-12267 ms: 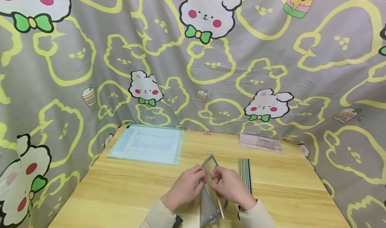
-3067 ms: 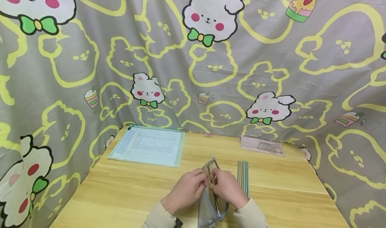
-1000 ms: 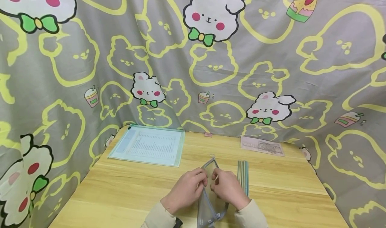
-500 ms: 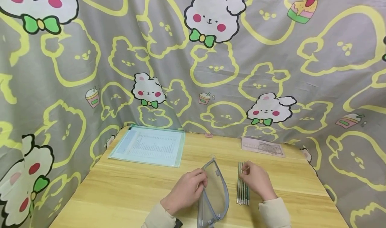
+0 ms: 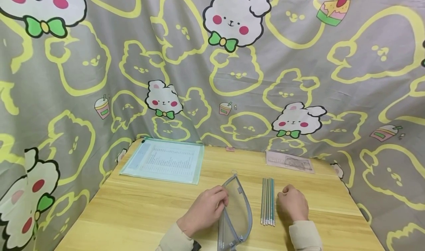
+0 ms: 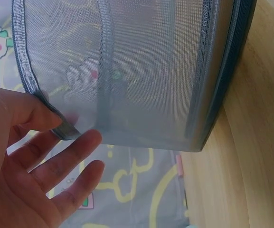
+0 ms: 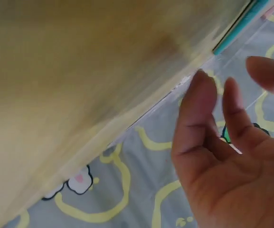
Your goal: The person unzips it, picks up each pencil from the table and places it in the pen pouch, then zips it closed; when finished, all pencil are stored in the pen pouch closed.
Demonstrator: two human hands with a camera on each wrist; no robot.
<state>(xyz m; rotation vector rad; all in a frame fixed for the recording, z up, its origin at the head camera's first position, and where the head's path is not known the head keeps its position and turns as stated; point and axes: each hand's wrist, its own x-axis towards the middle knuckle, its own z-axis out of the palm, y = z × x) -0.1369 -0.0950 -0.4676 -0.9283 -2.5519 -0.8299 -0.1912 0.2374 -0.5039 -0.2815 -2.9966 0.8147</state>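
Observation:
In the head view my left hand [image 5: 206,208] pinches the near-left edge of a grey mesh zip pouch [image 5: 240,206], whose mouth gapes. The left wrist view shows the thumb and index finger of the left hand [image 6: 46,156] on the trim of the pouch [image 6: 146,76], the other fingers spread. Several pencils [image 5: 268,203] lie side by side to the right of the pouch, some teal, some darker or striped. Just right of them, apart, is my right hand [image 5: 293,204]. In the right wrist view the fingers of the right hand [image 7: 227,142] are loosely bent around nothing.
A clear teal-edged folder [image 5: 162,160] with printed sheets lies at the back left of the wooden table [image 5: 132,210]. At the back right is a pinkish printed slip [image 5: 289,161]. A small pink block [image 5: 230,149] sits by the patterned curtain [image 5: 186,66].
Earlier my right hand held a slim pencil in the pouch mouth. It then left the pouch, touched the pencil row, and moved right of it. The left hand stays on the pouch edge.

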